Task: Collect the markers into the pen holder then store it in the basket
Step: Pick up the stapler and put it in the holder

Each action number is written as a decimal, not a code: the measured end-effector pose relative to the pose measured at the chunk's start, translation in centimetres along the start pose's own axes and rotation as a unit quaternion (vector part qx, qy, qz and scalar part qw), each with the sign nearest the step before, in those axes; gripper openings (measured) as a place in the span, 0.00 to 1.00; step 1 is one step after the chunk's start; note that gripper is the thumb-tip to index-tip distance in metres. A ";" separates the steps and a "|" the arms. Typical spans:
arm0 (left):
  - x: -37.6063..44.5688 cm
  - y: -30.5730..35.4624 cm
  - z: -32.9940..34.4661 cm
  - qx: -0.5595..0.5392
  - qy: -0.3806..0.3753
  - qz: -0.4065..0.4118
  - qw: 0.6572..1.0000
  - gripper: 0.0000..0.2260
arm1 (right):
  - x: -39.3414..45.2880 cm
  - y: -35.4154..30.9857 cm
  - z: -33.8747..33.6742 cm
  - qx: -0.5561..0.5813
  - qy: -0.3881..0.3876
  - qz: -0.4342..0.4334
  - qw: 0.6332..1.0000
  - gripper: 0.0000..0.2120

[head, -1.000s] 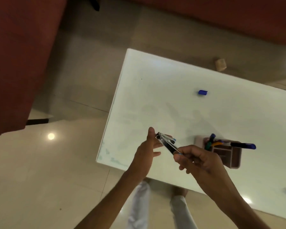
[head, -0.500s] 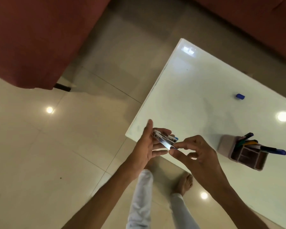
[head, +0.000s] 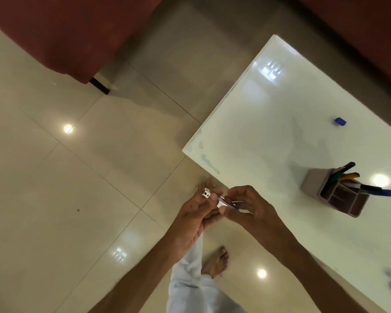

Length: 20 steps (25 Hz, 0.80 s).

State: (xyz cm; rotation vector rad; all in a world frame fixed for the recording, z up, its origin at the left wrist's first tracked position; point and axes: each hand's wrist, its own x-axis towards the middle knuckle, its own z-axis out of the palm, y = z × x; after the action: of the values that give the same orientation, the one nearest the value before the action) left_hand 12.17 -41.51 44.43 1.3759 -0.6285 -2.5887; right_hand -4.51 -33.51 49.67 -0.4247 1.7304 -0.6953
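We have both hands off the surface (head: 269,123), over the floor: the left hand (head: 195,213) and right hand (head: 250,206) each pinch one small metal tool (head: 215,198) — a folding clipper, it seems, not a marker. The pen holder (head: 312,185) stands well apart on the surface with several markers (head: 370,190) already in it. A blue cap (head: 340,121) lies beyond. Collecting looks nearly done — next we would judge the tool must be put down and the holder gripped for the basket, which is not in view.

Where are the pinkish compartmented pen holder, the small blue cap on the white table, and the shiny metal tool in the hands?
Pinkish compartmented pen holder (head: 310,180): head view, outer side wall.
Small blue cap (head: 340,121): head view, its middle.
Shiny metal tool (head: 206,194): head view, exposed end with holes.
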 end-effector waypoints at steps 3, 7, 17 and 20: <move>-2.3 -2.5 0.5 0.003 -0.001 0.039 0.999 0.16 | -3.1 2.1 -1.0 -0.069 -0.004 -0.013 0.998 0.15; -3.8 -5.6 2.5 0.021 0.040 0.051 0.998 0.12 | -9.1 5.2 -3.9 -0.146 0.026 -0.048 0.988 0.15; -4.7 -8.4 10.6 0.124 0.044 0.059 0.990 0.15 | -15.0 9.5 -8.9 0.006 0.147 0.016 0.989 0.07; -4.5 -8.8 11.5 0.100 0.073 0.058 0.991 0.15 | -15.5 9.8 -9.7 0.019 0.170 0.013 0.985 0.05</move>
State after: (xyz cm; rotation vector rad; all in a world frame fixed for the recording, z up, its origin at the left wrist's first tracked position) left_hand 5.96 -28.77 49.72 1.5196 -0.9339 -2.3626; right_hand -8.95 -14.32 56.42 -0.2662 2.0352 -0.8169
